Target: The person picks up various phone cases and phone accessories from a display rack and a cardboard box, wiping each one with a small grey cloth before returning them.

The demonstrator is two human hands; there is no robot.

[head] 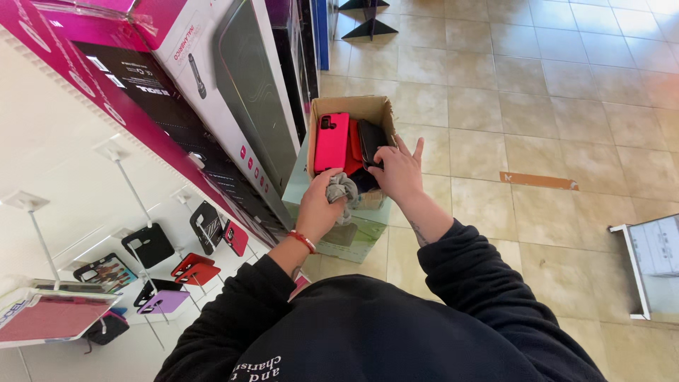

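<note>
A small open cardboard box [368, 107] sits on a pale green carton [362, 228] on the floor. Inside it stand a bright pink phone case [331, 141], a red case [355, 145] and a black case [370, 139]. My right hand [396, 173] reaches into the box, thumb and fingers pinching the lower end of the black case. My left hand [318, 205] is closed around a crumpled grey cloth [342, 189] at the box's near edge. A red bracelet [303, 240] circles my left wrist. Both arms wear black sleeves.
On my left, large boxed goods [233, 85] lean against a white wall panel with metal hooks holding several phone cases [148, 244]. Beige tiled floor [537, 85] stretches right, with an orange tape strip [539, 181]. A white cabinet [654, 265] stands at right.
</note>
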